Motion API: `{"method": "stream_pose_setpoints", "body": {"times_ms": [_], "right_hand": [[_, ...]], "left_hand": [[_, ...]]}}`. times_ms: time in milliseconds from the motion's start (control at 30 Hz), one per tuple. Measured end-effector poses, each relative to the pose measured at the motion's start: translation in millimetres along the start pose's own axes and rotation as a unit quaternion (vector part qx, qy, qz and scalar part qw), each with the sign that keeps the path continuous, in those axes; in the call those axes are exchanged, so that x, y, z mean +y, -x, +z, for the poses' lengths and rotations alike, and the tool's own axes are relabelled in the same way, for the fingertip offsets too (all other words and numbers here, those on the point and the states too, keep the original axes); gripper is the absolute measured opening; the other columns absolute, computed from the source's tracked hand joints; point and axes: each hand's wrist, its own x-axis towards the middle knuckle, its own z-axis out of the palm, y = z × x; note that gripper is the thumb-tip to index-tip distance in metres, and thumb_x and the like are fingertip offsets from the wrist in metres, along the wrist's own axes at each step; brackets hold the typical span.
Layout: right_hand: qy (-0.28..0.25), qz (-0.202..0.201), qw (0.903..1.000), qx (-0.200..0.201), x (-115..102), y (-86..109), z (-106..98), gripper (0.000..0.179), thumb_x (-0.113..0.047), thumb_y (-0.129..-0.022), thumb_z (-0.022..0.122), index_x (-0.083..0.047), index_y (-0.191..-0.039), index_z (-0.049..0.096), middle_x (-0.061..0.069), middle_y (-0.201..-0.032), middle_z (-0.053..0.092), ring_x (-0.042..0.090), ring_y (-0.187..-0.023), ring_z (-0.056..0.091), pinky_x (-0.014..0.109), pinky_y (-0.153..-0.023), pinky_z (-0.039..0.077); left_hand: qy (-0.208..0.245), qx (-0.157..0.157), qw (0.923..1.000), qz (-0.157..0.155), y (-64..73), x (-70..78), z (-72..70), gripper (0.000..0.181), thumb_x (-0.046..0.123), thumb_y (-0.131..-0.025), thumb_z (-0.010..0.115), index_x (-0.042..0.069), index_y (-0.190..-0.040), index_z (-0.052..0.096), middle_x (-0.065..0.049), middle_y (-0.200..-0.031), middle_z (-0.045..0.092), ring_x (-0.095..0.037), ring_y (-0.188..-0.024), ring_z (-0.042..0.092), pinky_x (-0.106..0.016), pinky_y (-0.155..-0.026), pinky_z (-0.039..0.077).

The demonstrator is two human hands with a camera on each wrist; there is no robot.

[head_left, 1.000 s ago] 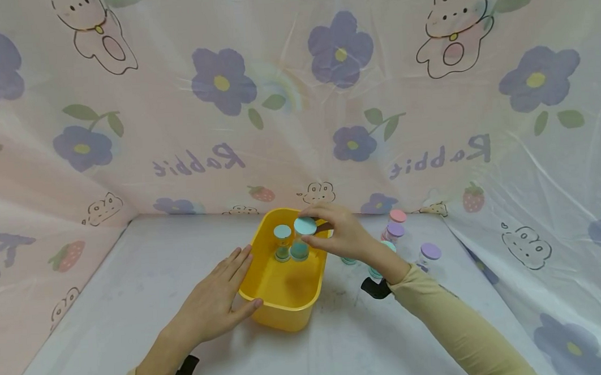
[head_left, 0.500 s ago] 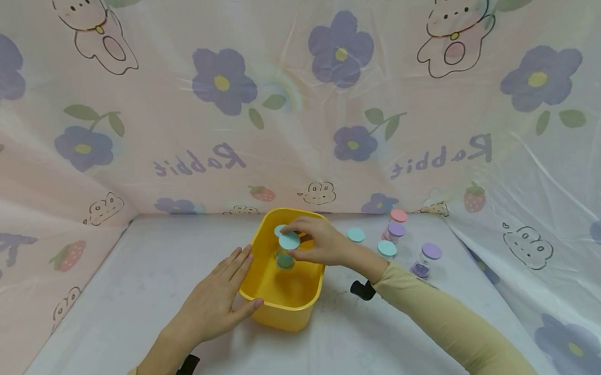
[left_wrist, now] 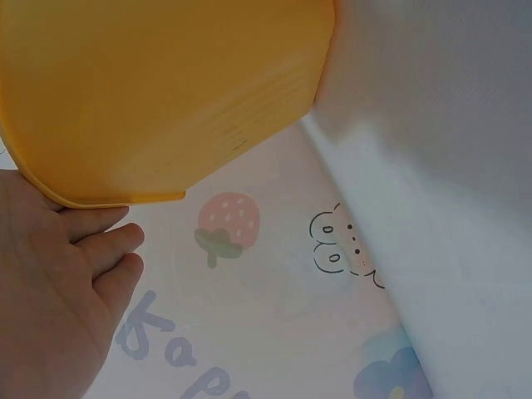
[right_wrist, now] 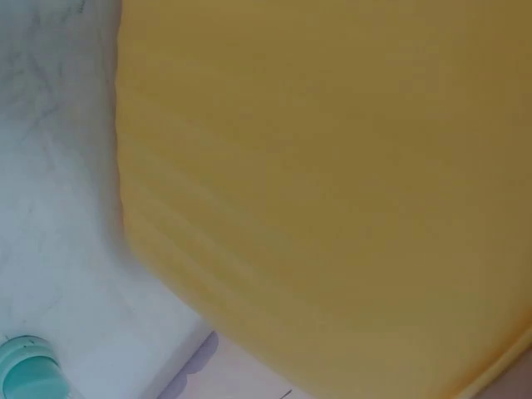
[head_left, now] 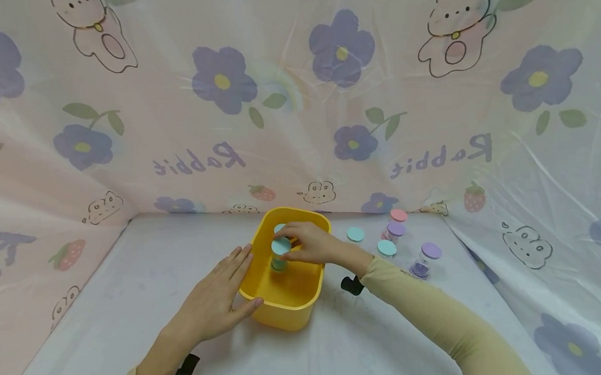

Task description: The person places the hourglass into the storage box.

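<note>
Held jar (head_left: 280,254): round pale-blue lid (head_left: 281,245), green base (head_left: 279,264).

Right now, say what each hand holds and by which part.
The right hand holds a jar by its light-blue lid; the left hand only touches the yellow bin.

One yellow tub (head_left: 287,318) appears with one left hand (head_left: 210,305) at its left rim and one right hand (head_left: 320,243) across its right rim. Within the tub's outline are two turquoise-lidded jars (head_left: 281,246). To the tub's right are two further turquoise-lidded jars, two purple-lidded jars (head_left: 431,252) and one pink-lidded jar (head_left: 398,216); two black wrist pieces (head_left: 186,371) show, one on each side of the tub.
</note>
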Motion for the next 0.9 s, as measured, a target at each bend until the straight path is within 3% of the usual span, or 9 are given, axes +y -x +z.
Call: {"method": "stream_pose_setpoints", "body": {"times_ms": [433,900], "right_hand": [[0.039,0.029,0.9968,-0.063,-2.7,-16.9,-3.4,0.044,-0.010,-0.092,0.080,-0.001,-0.133,0.067,0.013,-0.127,0.068,0.024,-0.112,0.068,0.025,-0.093,0.060],[0.046,0.039,0.9943,-0.088,3.3,-27.5,0.4,0.045,-0.013,-0.092,0.080,-0.004,-0.134,0.068,0.009,-0.126,0.070,0.022,-0.113,0.068,0.028,-0.096,0.059]], "left_hand": [[0.012,-0.004,0.9999,-0.006,-0.3,1.0,-1.2,0.089,0.058,-0.100,0.059,0.000,-0.162,0.031,-0.014,-0.171,0.025,-0.032,-0.157,0.024,-0.053,-0.125,0.028],[0.009,-0.001,0.9999,-0.003,0.4,0.0,-0.2,0.090,0.062,-0.101,0.055,0.000,-0.162,0.032,-0.012,-0.171,0.024,-0.032,-0.157,0.024,-0.052,-0.125,0.029]]}}
